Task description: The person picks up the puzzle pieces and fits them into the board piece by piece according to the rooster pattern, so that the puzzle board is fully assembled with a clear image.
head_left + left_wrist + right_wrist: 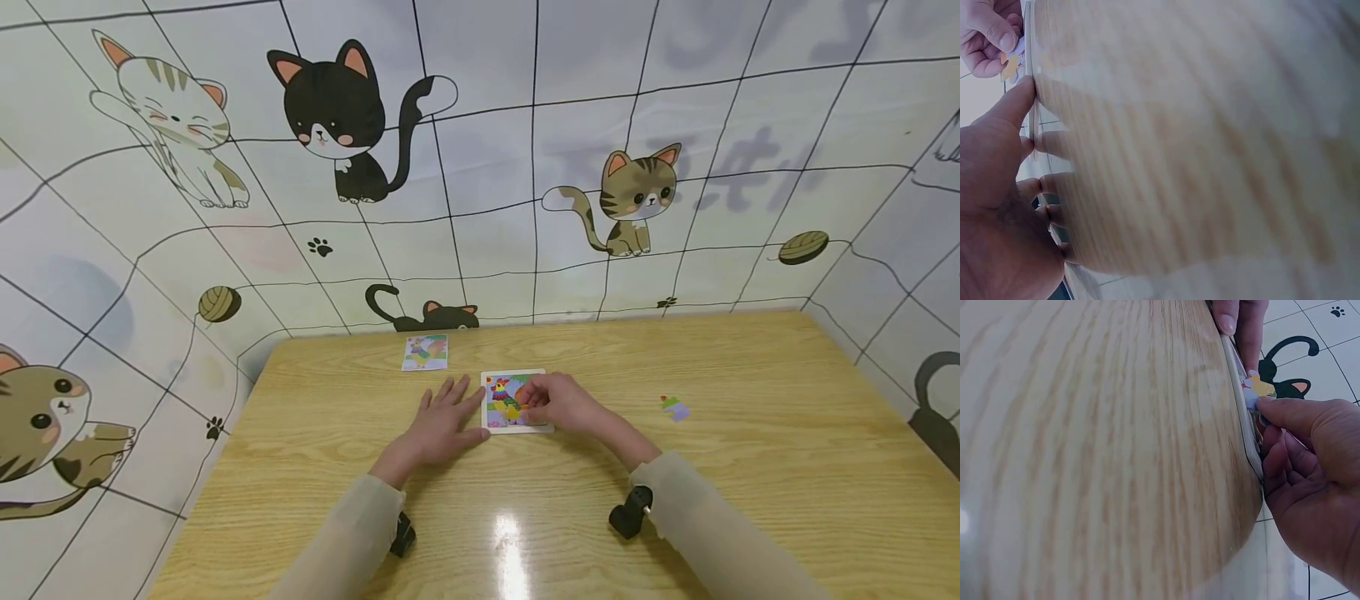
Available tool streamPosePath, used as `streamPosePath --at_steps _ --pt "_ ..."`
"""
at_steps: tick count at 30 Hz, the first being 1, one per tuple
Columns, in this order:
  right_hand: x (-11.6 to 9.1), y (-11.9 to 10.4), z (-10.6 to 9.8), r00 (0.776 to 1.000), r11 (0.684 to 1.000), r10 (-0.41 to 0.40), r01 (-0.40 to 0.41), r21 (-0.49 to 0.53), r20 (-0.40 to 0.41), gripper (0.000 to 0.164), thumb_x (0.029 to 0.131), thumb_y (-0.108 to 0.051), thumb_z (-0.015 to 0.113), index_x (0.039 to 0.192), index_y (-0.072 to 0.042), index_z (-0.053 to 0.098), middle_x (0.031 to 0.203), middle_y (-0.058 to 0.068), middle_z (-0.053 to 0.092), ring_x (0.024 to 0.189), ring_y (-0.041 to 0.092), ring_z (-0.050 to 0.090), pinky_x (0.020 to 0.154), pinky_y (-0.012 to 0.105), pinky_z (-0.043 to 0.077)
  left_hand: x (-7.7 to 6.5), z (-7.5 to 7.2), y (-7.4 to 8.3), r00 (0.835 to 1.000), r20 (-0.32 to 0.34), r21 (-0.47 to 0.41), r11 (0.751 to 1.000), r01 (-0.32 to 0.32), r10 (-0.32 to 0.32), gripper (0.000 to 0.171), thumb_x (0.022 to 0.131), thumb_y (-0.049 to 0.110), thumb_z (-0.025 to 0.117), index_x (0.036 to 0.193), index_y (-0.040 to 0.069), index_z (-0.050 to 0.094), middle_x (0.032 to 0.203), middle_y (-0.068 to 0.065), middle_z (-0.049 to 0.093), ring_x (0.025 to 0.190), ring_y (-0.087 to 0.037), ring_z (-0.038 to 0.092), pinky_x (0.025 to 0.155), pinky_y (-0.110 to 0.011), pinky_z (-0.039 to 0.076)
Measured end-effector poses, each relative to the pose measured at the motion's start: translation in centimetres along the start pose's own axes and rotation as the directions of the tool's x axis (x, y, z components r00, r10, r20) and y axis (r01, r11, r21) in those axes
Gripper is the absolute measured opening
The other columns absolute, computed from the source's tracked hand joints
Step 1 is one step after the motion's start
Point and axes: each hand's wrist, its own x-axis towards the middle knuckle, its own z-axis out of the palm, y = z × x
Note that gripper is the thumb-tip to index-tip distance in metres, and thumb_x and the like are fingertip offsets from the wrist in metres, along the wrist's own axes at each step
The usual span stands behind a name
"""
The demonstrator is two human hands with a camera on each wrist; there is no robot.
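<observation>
A small jigsaw puzzle board (pixel 517 431) with a pale rim and a colourful rooster picture lies on the table. My left hand (pixel 442 425) rests beside it, fingers spread and straight, with the thumb and index fingertip at its left edge. Over the board's right side, my right hand (pixel 562 404) pinches a puzzle piece (pixel 1263 385) between thumb and fingers. That piece shows yellow and lilac, and it stands tilted up from the board in both wrist views. The right fingers hide part of the rooster picture in the head view.
A square picture card (pixel 425 352) with a paler rooster lies behind the left hand. Another loose puzzle piece (pixel 675 407), green and lilac, is to the right of the right hand. The wooden table (pixel 750 500) meets a cat-printed cloth (pixel 495 250) at the back.
</observation>
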Motion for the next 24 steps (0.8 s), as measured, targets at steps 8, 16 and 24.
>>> streamPosePath --at_steps 8,16,24 --pt "-0.1 0.36 0.28 1.0 1.0 -0.007 0.007 0.004 -0.019 0.014 0.09 -0.003 0.078 0.1 -0.003 0.069 0.089 0.001 0.065 0.079 0.016 0.057 0.072 0.029 0.048 0.11 0.02 0.08 1.0 0.002 0.011 1.0 0.001 -0.001 0.07 0.102 0.044 0.061 0.16 0.011 0.038 0.168 -0.019 0.018 0.154 -0.044 0.009 0.117 -0.069 0.007" --pt "-0.11 0.37 0.67 0.999 1.0 -0.006 0.006 -0.014 -0.039 0.011 0.091 -0.003 0.077 0.098 -0.005 0.069 0.086 0.0 0.065 0.078 0.015 0.057 0.07 0.026 0.049 0.07 0.07 0.02 1.0 -0.003 0.015 1.0 -0.002 0.002 0.07 0.102 0.044 0.061 0.16 0.011 0.038 0.168 -0.02 0.018 0.154 -0.044 0.01 0.117 -0.07 0.007" --pt "-0.23 0.33 0.82 0.998 1.0 -0.025 0.024 -0.016 -0.056 0.01 0.09 -0.001 0.077 0.097 -0.003 0.069 0.085 0.001 0.064 0.078 0.015 0.056 0.07 0.027 0.049 0.11 0.07 0.08 1.0 -0.004 0.022 1.0 0.001 -0.001 0.07 0.102 0.044 0.061 0.16 0.011 0.038 0.168 -0.02 0.019 0.154 -0.044 0.01 0.117 -0.07 0.008"
